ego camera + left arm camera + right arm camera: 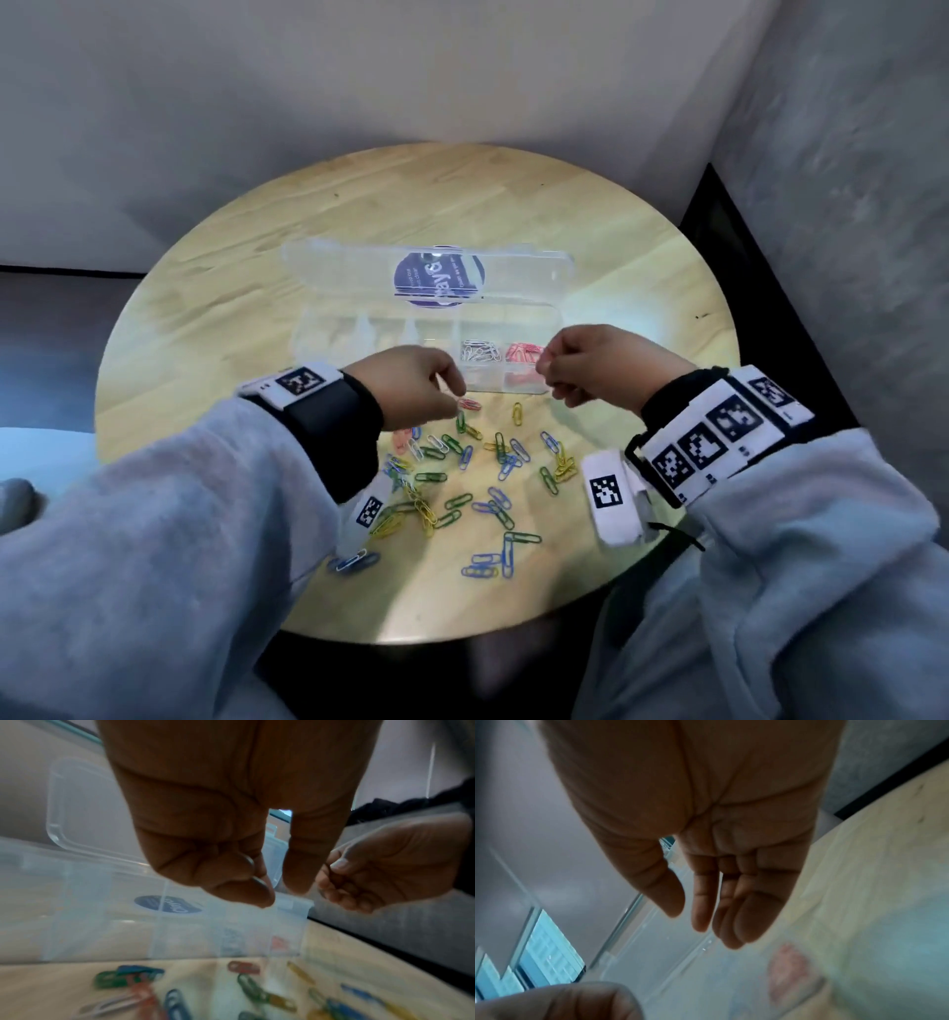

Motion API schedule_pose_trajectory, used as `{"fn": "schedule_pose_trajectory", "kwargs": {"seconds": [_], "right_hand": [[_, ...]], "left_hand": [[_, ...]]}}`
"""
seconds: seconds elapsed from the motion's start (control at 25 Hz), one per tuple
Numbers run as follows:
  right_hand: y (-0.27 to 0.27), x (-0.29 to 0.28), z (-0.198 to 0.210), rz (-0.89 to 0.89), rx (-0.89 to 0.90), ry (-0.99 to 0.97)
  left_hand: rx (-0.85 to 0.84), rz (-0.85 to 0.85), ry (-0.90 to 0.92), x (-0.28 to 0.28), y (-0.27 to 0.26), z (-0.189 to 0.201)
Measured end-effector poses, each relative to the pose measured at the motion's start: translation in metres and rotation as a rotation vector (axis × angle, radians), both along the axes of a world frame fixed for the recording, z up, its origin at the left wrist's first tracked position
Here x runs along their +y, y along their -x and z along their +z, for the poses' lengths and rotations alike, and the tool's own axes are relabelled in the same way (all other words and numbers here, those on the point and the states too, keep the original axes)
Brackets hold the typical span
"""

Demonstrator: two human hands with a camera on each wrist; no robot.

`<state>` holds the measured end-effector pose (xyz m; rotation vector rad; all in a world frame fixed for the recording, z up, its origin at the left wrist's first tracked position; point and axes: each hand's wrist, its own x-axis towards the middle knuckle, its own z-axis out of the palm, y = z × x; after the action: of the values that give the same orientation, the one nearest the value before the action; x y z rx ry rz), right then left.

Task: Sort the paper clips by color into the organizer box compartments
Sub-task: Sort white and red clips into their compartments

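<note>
Loose clips (452, 488) scattered all over the near half of the round wooden table (215, 318): green, blue, yellow, white, a couple of pink ones, some overlapping in little tangles. One red clip (470, 404) sitting apart from the heap, just in front of the box (328, 334) and right at the left fingertips (454, 408). Hard to tell from the head view whether actually touching it; in the left wrist view red clip (243, 967) lying flat on the wood below the fingers.

Clear box open just behind the pile, lid (359, 267) tipped back with a purple round sticker (439, 280) on it. White clips (480, 351) in one compartment on the right side, pink clips (521, 353) in the next one over, far right. Left compartments too washed out to read.

Left hand (411, 385) low over the table, fingers bunched and curled down, thumb close by with a gap, nothing visibly pinched. Right hand (595, 367) hovering at the box's right end over the pink compartment; fingers mostly straight and relaxed in its own wrist view (706, 841), nothing held.

Grey sleeves (154, 539) and tagged wristbands (719, 442) on both arms.
</note>
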<state>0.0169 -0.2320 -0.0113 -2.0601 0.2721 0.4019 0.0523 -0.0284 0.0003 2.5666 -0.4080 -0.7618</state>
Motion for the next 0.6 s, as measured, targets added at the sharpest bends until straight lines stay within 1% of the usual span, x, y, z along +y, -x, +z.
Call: {"fn": "schedule_pose_trajectory", "kwargs": {"seconds": [0.04, 0.12, 0.24, 0.32, 0.4, 0.52, 0.6], "right_hand": [[0.006, -0.004, -0.004, 0.051, 0.021, 0.125], [0.015, -0.008, -0.011, 0.151, 0.085, 0.352], [0.027, -0.008, -0.016, 0.236, 0.162, 0.571], [0.029, -0.006, -0.021, 0.239, 0.199, 0.633], [0.030, -0.002, -0.025, 0.247, 0.225, 0.646], [0.026, 0.003, -0.030, 0.265, 0.200, 0.664], [0.023, 0.007, -0.033, 0.277, 0.179, 0.685]], "left_hand": [[-0.035, -0.027, -0.100, 0.002, 0.005, -0.003], [-0.075, -0.037, -0.226, 0.005, 0.013, -0.007], [-0.082, -0.084, -0.314, 0.001, 0.025, -0.013], [-0.094, -0.116, -0.321, -0.005, 0.031, -0.017], [-0.121, -0.145, -0.295, -0.010, 0.035, -0.020], [-0.159, -0.207, -0.256, -0.019, 0.036, -0.024], [-0.184, -0.215, -0.263, -0.026, 0.036, -0.026]]}}
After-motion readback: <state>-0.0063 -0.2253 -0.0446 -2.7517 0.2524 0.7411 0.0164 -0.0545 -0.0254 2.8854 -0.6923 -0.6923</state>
